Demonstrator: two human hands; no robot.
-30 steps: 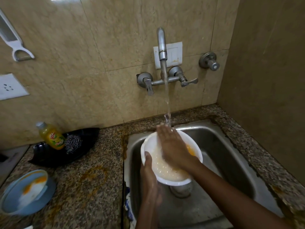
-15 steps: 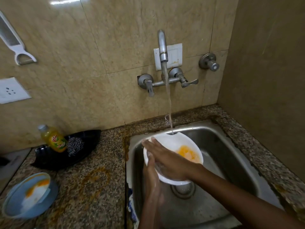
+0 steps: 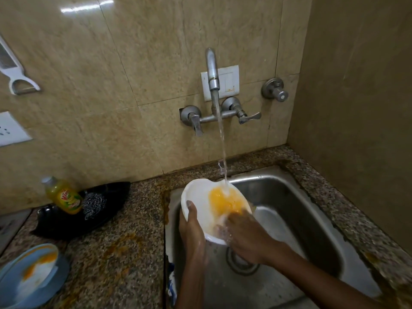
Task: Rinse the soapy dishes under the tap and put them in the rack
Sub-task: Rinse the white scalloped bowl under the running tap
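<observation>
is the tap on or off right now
On: a stream of water runs from the tap into the white bowl.

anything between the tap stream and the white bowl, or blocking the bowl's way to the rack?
Nothing blocks the stream: it falls straight into the white bowl, onto the yellow residue. The left hand grips the rim; the right hand rubs the lower inside, beside the stream. No rack is in view, so that path cannot be judged.
</observation>
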